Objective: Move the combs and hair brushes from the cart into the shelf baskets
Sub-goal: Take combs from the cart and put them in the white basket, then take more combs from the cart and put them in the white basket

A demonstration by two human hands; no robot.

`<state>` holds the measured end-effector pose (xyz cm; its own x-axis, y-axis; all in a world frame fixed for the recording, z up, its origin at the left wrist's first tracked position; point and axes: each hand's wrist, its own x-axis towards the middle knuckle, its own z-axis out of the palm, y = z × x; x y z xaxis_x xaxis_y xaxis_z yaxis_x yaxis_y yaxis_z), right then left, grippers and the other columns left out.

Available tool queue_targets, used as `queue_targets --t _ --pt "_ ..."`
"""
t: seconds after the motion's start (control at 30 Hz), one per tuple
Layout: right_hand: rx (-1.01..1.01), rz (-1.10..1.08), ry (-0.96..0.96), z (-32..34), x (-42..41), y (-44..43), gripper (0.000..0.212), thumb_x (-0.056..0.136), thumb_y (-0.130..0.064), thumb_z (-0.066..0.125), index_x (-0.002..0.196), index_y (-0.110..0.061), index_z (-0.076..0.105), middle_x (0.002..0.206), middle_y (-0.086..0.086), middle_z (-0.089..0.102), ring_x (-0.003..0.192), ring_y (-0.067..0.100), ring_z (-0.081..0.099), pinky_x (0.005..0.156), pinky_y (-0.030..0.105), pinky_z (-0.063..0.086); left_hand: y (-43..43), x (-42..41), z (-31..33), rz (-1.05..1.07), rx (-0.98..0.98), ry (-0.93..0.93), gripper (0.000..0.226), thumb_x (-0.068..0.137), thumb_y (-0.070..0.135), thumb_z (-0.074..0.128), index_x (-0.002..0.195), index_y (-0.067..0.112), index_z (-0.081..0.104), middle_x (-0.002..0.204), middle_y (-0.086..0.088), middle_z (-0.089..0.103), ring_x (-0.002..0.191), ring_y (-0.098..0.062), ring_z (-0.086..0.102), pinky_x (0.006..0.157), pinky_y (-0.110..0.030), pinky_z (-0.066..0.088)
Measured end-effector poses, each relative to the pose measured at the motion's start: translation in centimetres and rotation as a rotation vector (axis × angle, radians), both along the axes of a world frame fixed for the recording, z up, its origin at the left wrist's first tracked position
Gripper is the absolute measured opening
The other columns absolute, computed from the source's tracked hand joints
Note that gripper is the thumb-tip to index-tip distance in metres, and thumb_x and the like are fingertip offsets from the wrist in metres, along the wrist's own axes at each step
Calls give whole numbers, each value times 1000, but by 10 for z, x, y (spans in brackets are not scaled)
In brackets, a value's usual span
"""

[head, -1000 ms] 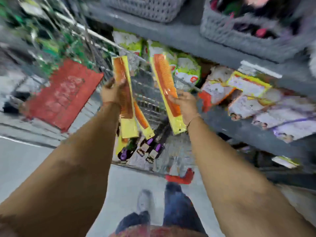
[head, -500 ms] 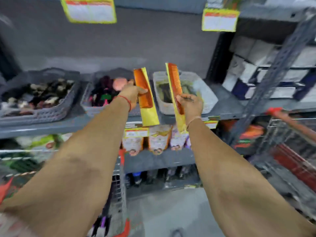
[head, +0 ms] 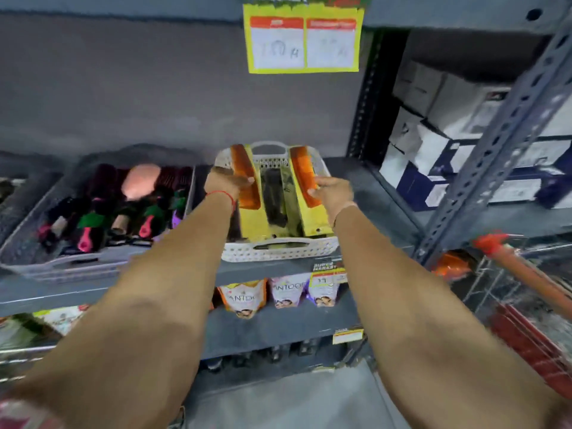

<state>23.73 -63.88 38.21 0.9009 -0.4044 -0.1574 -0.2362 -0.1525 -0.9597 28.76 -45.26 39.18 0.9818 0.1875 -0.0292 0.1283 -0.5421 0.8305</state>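
Both my hands reach into a white perforated basket (head: 280,250) on the grey shelf. My left hand (head: 224,182) grips an orange comb on a yellow card (head: 246,187) at the basket's left side. My right hand (head: 332,195) grips a second orange comb on a yellow card (head: 305,181) at its right side. Between them dark packaged combs (head: 274,199) lie in the basket. A grey basket (head: 62,261) to the left holds several hair brushes (head: 102,212) with pink, green and black handles.
A yellow price sign (head: 303,41) hangs above. White and blue boxes (head: 448,144) fill the shelf to the right behind a slotted metal upright (head: 507,128). The cart's red handle (head: 523,267) shows at right. Pouches (head: 272,294) stand on the lower shelf.
My view swung up from the cart to the shelf. Both hands carried their combs forward and lowered them into the white basket.
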Motion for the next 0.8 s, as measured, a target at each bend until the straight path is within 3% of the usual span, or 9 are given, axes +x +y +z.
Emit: queue_targets --t 0.13,0.23,0.3,0.4,0.47,0.53,0.6,0.67,0.8 --pt "-525 241 325 -14 6 2 43 89 -25 54 125 -2 52 136 16 52 125 30 48 106 34 37 -8 -4 -28 -91 509 172 52 82 34 64 117 -5 59 128 -23 59 120 -35 55 98 -36 44" --pt "-639 338 367 -16 4 -1 44 89 -24 55 126 -2 50 137 16 50 125 31 47 108 33 34 -11 -7 -35 -73 581 228 54 83 35 64 119 -4 59 130 -21 58 121 -33 55 97 -35 44" --pt "-646 306 275 -15 2 -1 40 89 -21 54 124 -3 52 133 18 54 122 32 49 103 33 38 -10 -8 -29 -86 555 208 52 84 35 62 119 -4 59 129 -20 60 120 -32 56 96 -35 44" --pt "-476 132 -64 2 1 24 34 89 -23 51 119 -10 57 122 15 62 112 30 56 96 33 44 2 -15 -15 -105 351 87 44 88 33 55 119 2 60 118 -17 63 106 -30 61 88 -33 46" --pt "-335 127 -239 24 6 61 36 85 -34 56 114 -12 61 120 12 64 107 25 58 96 34 45 21 -25 2 -144 65 31 31 92 31 49 99 5 66 99 -17 66 79 -26 66 71 -33 48" --pt "-167 227 -351 49 6 119 29 82 -42 58 85 -14 65 96 12 71 84 23 60 82 40 49 61 -41 22 -129 -149 -19 36 95 38 42 78 12 60 78 -11 64 47 -8 64 58 -25 47" --pt "27 355 -363 66 -4 188 37 79 -51 55 64 -18 53 65 7 66 59 22 59 54 34 48 116 -64 37 -30 -272 -90 44 95 45 35 73 16 59 63 -2 63 34 1 57 51 -17 48" --pt "177 494 -325 64 -21 261 44 76 -59 52 62 -17 52 46 0 61 38 17 55 37 19 39 184 -97 38 145 -348 -131 51 94 49 31 65 16 57 43 4 63 31 0 55 45 -14 46" --pt "216 783 -110 16 -63 373 51 78 -64 46 61 -17 53 46 3 60 24 9 48 30 10 33 302 -176 -5 468 -412 -44 54 93 52 32 59 15 52 27 8 54 28 -4 52 42 -15 40"
